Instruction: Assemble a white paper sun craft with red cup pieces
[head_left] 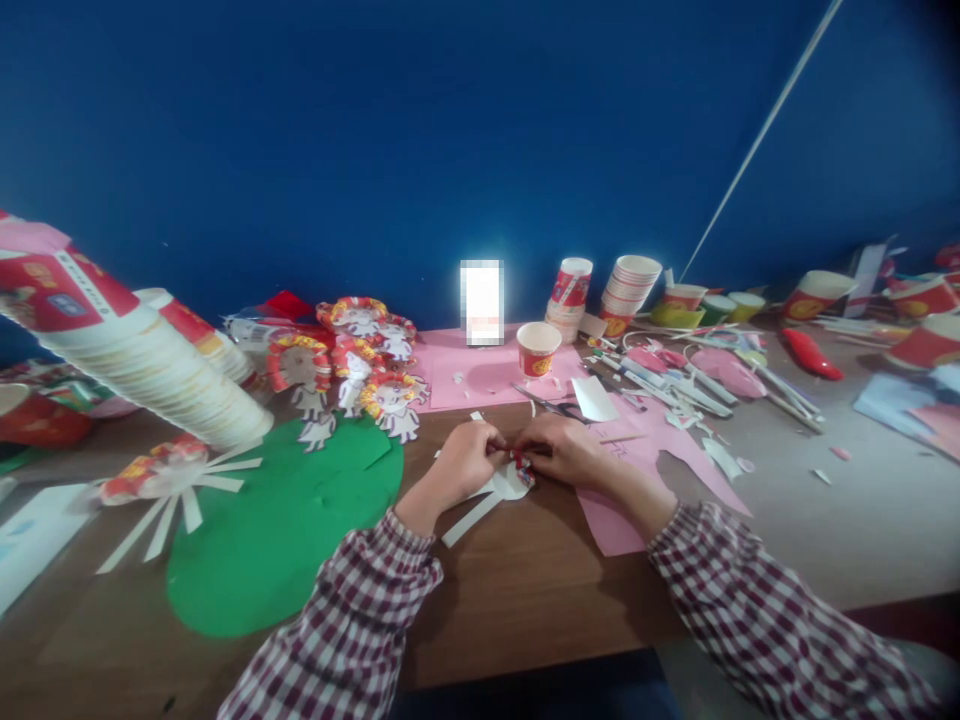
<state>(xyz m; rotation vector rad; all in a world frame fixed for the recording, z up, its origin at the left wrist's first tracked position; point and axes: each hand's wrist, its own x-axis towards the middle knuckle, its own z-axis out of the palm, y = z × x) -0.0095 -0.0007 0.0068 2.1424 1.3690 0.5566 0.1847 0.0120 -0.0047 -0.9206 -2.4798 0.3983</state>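
Both hands are at a paper cup cut into strips (511,485), which lies on the brown table with its white round base and several white strips spread out. My left hand (466,462) is closed, its thumb and fingertips pinched at the cup's far edge. Opposite it, my right hand (568,455) also pinches, close to a curled red printed strip (523,466) of the same cup. The fingertips of the two hands almost meet, and the exact spot they grip is partly hidden. Just beyond my right hand are scissors (551,403) and a white paper piece (595,399).
A green paper shape (285,540) lies at left, beside another strip-cut cup (169,475) and a leaning stack of cups (150,350). Several lion-like paper figures (352,370) stand behind. Pink paper (622,510), markers (675,385) and scraps lie at right; one cup (538,350) stands behind.
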